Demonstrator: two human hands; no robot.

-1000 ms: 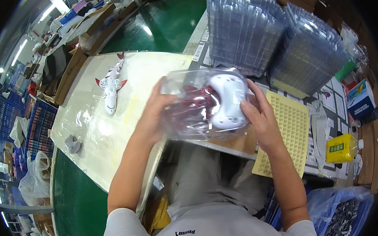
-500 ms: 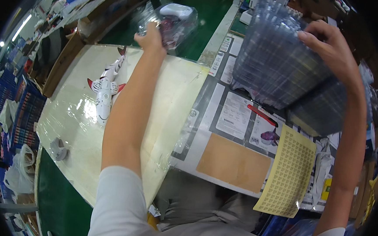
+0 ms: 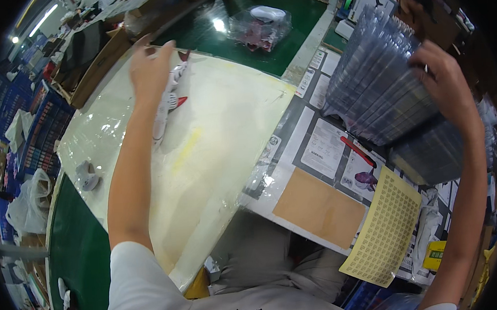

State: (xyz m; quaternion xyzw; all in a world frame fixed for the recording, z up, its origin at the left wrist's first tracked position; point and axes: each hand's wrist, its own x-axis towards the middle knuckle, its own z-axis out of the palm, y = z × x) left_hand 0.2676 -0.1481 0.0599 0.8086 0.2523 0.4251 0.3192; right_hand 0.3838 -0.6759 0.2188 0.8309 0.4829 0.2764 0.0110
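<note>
My left hand (image 3: pixel 151 67) hovers over the far left of the pale board (image 3: pixel 217 122), its thumb and fingers apart with nothing between them. Partly hidden beneath that hand and forearm lies a white toy fish (image 3: pixel 171 100) with red fins and a dark tail. My right hand (image 3: pixel 443 78) bends its fingers against the upper right edge of a tall stack of clear plastic trays (image 3: pixel 370 83). They seem to pinch a tray edge, though the fingertips are partly hidden. Beyond the board, a clear tray holding a white and dark red toy (image 3: pixel 262 27) rests on the green tabletop (image 3: pixel 201 20).
A small grey-white part (image 3: pixel 87 175) sits on the board's left side. Nearer on the right are a red-handled tool (image 3: pixel 358 151), a brown cardboard piece (image 3: pixel 320 207) and a yellow sticker sheet (image 3: pixel 383 229). A cardboard box (image 3: pixel 98 67) borders the far left.
My left hand has let go of the packed tray on the green tabletop and swung left over the toy fish. My right hand stays by the stack, its fingers more curled. The view has shifted slightly.
</note>
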